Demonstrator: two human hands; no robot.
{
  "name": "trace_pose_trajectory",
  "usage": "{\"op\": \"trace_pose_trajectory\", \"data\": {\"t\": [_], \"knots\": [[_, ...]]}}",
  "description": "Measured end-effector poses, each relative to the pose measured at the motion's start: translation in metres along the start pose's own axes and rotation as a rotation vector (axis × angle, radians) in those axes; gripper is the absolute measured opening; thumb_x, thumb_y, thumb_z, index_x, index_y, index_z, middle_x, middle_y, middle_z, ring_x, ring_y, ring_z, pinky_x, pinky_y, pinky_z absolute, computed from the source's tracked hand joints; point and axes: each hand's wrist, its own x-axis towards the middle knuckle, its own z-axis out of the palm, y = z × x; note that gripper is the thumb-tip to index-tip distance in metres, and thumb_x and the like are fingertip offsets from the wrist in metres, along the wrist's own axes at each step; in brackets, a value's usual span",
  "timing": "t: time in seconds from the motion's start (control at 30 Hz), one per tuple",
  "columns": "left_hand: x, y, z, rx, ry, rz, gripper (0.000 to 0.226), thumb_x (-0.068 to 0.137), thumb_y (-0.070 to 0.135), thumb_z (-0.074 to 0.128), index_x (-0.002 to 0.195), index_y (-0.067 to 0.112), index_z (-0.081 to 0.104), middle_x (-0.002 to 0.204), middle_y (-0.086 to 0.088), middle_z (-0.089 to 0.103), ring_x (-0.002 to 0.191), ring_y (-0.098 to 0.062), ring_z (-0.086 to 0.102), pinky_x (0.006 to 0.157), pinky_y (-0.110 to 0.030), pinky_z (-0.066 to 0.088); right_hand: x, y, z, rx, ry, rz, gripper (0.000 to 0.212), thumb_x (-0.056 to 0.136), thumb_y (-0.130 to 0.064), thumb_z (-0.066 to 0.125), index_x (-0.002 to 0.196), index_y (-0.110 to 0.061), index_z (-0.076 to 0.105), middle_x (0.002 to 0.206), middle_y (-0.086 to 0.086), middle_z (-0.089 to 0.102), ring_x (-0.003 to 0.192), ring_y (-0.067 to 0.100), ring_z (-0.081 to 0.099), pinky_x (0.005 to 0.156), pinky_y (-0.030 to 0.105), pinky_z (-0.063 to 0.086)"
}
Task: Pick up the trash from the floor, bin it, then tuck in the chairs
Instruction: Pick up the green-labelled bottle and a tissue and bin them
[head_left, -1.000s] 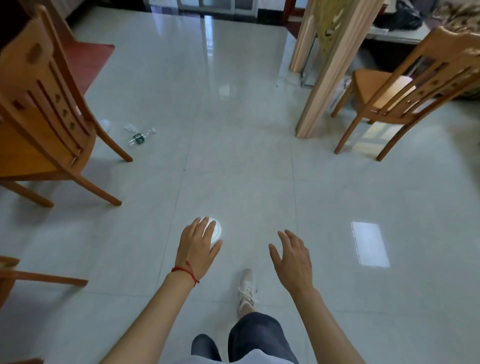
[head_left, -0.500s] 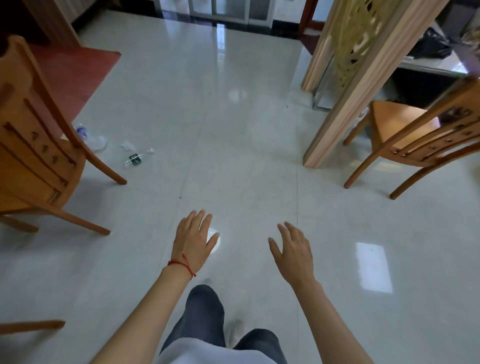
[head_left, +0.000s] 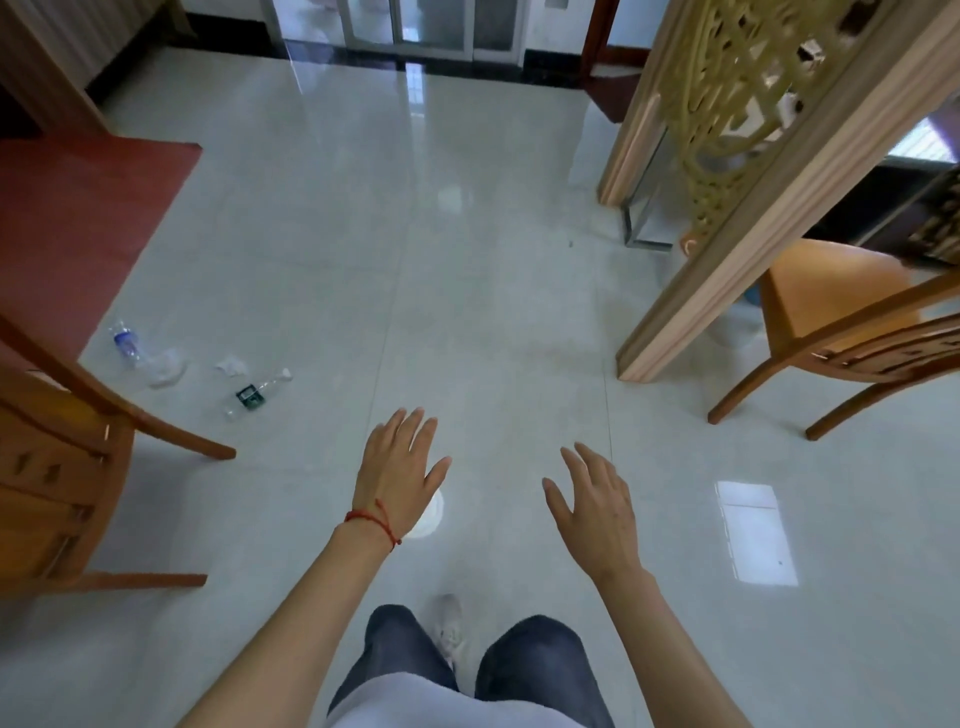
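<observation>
Tiled floor (head_left: 493, 291); both hands (head_left: 400, 470) (head_left: 597, 506) spread, empty.

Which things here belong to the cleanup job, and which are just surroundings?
Job:
blue-cap bottle
crumpled tissue
green-label bottle
white disc, partly hidden by left hand
left chair
right chair

Not job:
red mat
carved screen
glass doors

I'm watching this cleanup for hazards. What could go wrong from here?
The white round item lies mostly hidden under the left hand, just ahead of the shoe; a step could land on it. The clear bottles near the left chair's leg might roll under it. The glossy floor may be slippery.
</observation>
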Motion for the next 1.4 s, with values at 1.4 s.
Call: {"op": "trace_pose_trajectory", "data": {"t": [1.4], "knots": [[0.622, -0.148, -0.068, -0.040, -0.008, -0.244, 0.075, 0.095, 0.049, 0.007, 0.110, 0.001, 0.062, 0.114, -0.020, 0.064, 0.105, -0.038, 0.061, 0.083, -0.051, 0.050, 0.708, -0.067, -0.024, 0.048, -0.151, -0.171, 0.060, 0.089, -0.048, 0.033, 0.135, -0.012, 0.044, 0.145, 0.009, 0.040, 0.135, 0.025, 0.034, 0.110, 0.037, 0.025]]}}
